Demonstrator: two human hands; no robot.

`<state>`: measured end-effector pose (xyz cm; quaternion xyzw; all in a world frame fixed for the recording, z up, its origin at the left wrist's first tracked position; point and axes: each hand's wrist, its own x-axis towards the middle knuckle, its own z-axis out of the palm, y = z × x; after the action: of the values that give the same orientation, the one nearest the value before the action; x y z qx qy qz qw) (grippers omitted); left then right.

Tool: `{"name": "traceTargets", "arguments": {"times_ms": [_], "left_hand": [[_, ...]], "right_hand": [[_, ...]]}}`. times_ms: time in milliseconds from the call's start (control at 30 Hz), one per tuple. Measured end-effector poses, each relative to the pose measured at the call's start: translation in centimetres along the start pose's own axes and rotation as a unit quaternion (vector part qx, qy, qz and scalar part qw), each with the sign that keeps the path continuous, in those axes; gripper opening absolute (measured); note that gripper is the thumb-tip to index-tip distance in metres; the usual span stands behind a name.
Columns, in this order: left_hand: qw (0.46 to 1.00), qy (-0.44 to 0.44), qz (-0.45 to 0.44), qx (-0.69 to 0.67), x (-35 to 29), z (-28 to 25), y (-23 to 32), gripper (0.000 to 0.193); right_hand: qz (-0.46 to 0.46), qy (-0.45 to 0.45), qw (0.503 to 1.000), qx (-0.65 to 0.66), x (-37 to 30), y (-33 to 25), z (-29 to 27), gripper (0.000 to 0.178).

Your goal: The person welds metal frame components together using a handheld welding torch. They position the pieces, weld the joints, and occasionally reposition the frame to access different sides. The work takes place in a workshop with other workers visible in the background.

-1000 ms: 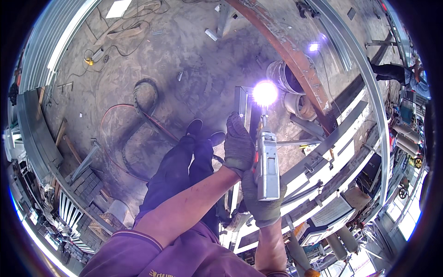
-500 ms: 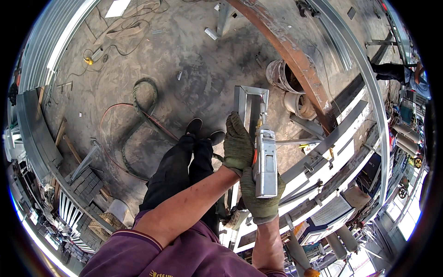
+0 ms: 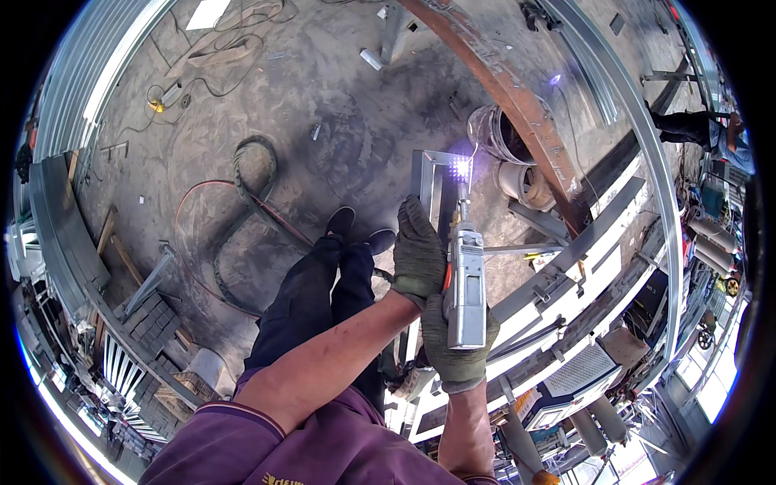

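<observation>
1. The right hand [image 3: 459, 349], gloved, is wrapped around the silver handheld tool [image 3: 467, 287], its fingers mostly hidden beneath.
2. The left hand [image 3: 419, 257], also gloved, lies extended with fingers together, just beside the tool; whether its palm presses the metal frame [image 3: 421, 174] is hard to tell.
3. The tool points away from the body, its tip glaring violet-white at the frame's far right corner.
4. Beyond stand two buckets [image 3: 482, 129] near a rusty curved beam [image 3: 517, 97].
5. Left, a looped hose [image 3: 237, 174] lies on the floor [image 3: 323, 153].
</observation>
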<state>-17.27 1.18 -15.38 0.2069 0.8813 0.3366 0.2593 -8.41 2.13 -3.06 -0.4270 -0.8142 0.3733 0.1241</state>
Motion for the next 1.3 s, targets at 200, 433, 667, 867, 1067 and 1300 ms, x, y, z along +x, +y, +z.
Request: {"name": "traceTargets", "arguments": {"times_ms": [200, 433, 667, 867, 1067, 1300], "left_hand": [[1.000, -0.015, 0.015, 0.006, 0.3, 1.8, -2.1, 0.134], [0.999, 0.017, 0.032, 0.009, -0.4, 1.9, -1.9, 0.089], [1.000, 0.001, 0.025, 0.013, -0.5, 0.5, -0.5, 0.093], [1.000, 0.002, 0.017, 0.017, -0.3, 0.6, -0.5, 0.090], [0.999, 0.026, 0.016, 0.024, -0.1, 1.9, -1.4, 0.091], [1.000, 0.004, 0.011, -0.006, -0.2, 1.1, -0.9, 0.088]], "right_hand": [[0.012, -0.015, 1.000, -0.013, -0.3, 0.3, 0.1, 0.028], [0.042, -0.053, 0.998, -0.019, -0.2, -0.2, -0.7, 0.027], [0.013, -0.030, 0.999, -0.008, -0.7, -0.8, -1.3, 0.024], [0.050, -0.028, 0.998, 0.016, -0.5, -0.2, -1.1, 0.022], [0.042, -0.036, 0.998, 0.024, -0.2, 0.4, -0.8, 0.023], [0.021, -0.028, 0.999, 0.010, -0.1, 0.8, -0.4, 0.025]]}}
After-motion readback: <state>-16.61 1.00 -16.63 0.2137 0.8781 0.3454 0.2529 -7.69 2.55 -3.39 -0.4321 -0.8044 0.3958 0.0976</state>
